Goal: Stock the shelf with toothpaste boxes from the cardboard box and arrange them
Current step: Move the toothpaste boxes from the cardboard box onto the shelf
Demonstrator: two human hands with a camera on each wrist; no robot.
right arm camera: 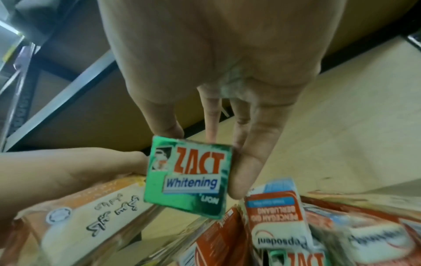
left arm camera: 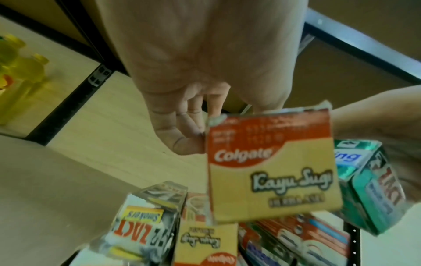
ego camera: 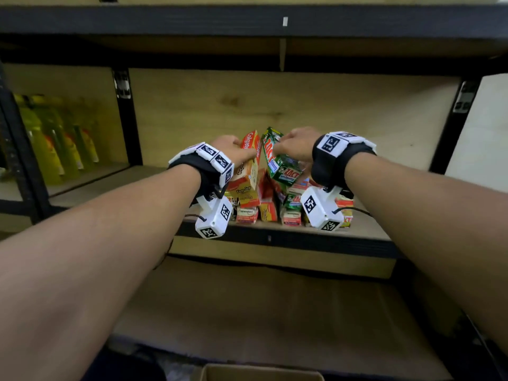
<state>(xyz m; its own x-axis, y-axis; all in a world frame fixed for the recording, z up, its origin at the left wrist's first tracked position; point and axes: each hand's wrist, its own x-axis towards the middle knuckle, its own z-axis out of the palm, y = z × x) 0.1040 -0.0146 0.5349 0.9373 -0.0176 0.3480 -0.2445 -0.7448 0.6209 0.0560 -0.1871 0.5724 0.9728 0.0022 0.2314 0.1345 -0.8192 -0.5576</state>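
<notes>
My left hand point(ego camera: 233, 149) grips a red and yellow Colgate box point(ego camera: 247, 166), seen end-on in the left wrist view as the Colgate box point(left arm camera: 271, 167) held between fingers point(left arm camera: 182, 142) and thumb. My right hand point(ego camera: 295, 145) grips a green Zact Whitening box point(ego camera: 277, 160); in the right wrist view the Zact box point(right arm camera: 189, 176) is pinched between thumb and fingers point(right arm camera: 248, 169). Both boxes hang tilted above a pile of toothpaste boxes point(ego camera: 275, 207) on the middle shelf point(ego camera: 302, 237). The two held boxes are close together, almost touching.
Yellow bottles point(ego camera: 55, 138) stand in the bay to the left, past a black upright point(ego camera: 126, 116). The shelf board above point(ego camera: 247, 20) hangs low over my hands. A cardboard box rim point(ego camera: 261, 372) shows at the bottom. A lower shelf point(ego camera: 261, 312) lies below.
</notes>
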